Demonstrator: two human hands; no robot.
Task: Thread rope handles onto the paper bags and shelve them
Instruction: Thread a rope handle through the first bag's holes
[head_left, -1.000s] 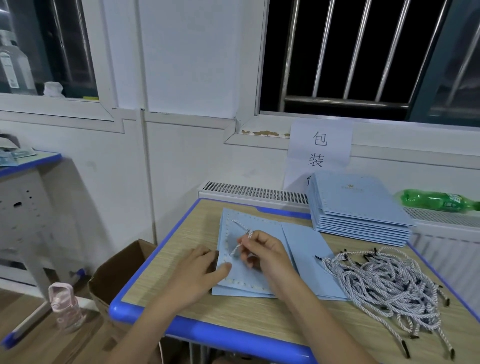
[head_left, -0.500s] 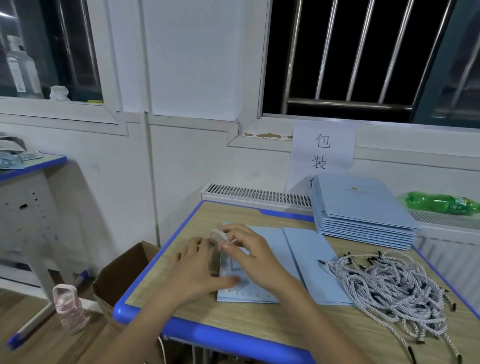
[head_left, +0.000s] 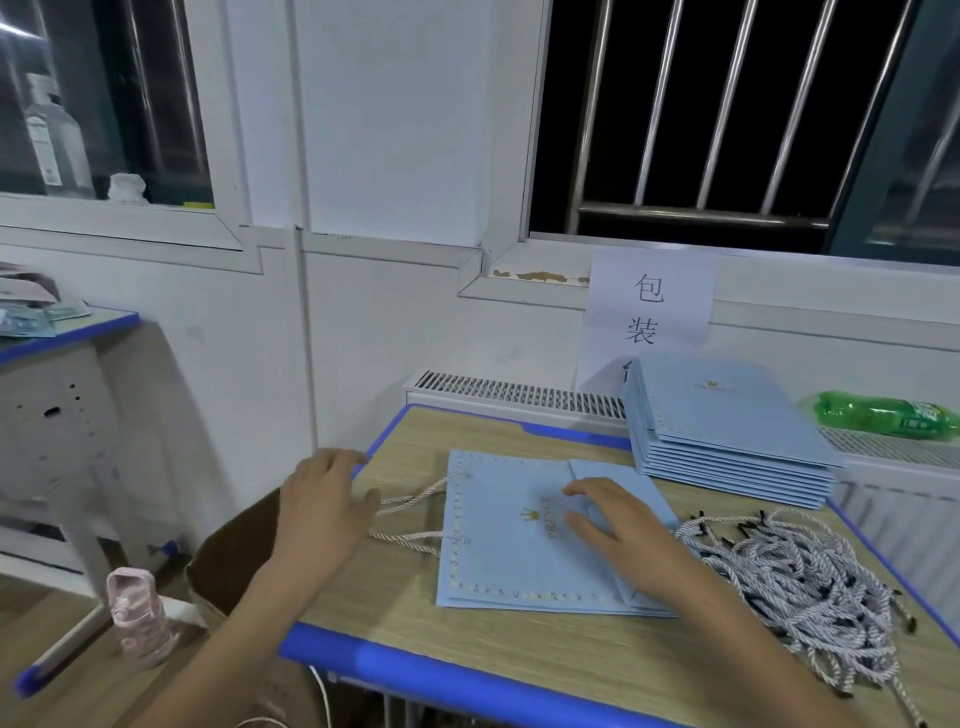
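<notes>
Head view: the left hand (head_left: 324, 501) has relaxed, empty fingers (head_left: 343, 460) just left of the rope handle (head_left: 410, 519), whose loop runs rightward into the paper bag (head_left: 506, 540). The right hand (head_left: 618, 525) presses that bag flat on the tabletop (head_left: 415, 613) with straight fingers; the left is nearer the handle.

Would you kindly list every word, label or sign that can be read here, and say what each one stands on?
"包装": white paper sign on the wall; a third character below is hidden by the stack of bags.
Gold crown logo and wording on the flat blue bag: too blurred to read.
Green bottle label: too blurred.
Clear bottle label: too small.
</notes>
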